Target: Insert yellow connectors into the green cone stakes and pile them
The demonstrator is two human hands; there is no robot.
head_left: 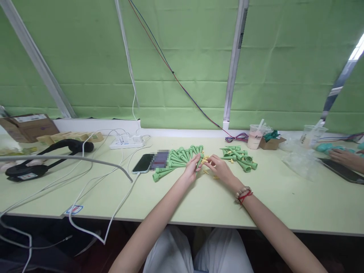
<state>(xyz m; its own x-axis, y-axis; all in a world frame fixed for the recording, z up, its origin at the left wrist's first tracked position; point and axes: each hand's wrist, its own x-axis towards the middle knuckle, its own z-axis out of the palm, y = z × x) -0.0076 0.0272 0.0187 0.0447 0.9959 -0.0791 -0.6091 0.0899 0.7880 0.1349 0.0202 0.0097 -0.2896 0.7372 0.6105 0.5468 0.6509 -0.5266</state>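
My left hand point(192, 168) is closed around a green cone-shaped plastic part point(201, 156), its wider end upward. Close beside it, my right hand point(221, 169) pinches with thumb and forefinger at a small yellow plastic piece point(205, 162), partly covered by the fingers. More small yellow pieces point(206, 157) lie just behind the fingertips, and a few are loose on the table in front. A fanned row of green cone parts point(182, 154) lies left of my left hand. Another heap of green cone parts point(241, 157), some with yellow pieces at them, rests to the right.
Left of the parts are a phone point(143, 163) on a cable, a power strip point(127, 141) and a black headset point(42, 159). A drink cup point(254, 137), a small cardboard box point(271, 143) and plastic bags point(298, 163) stand right. Another person's hand point(345, 158) is at far right.
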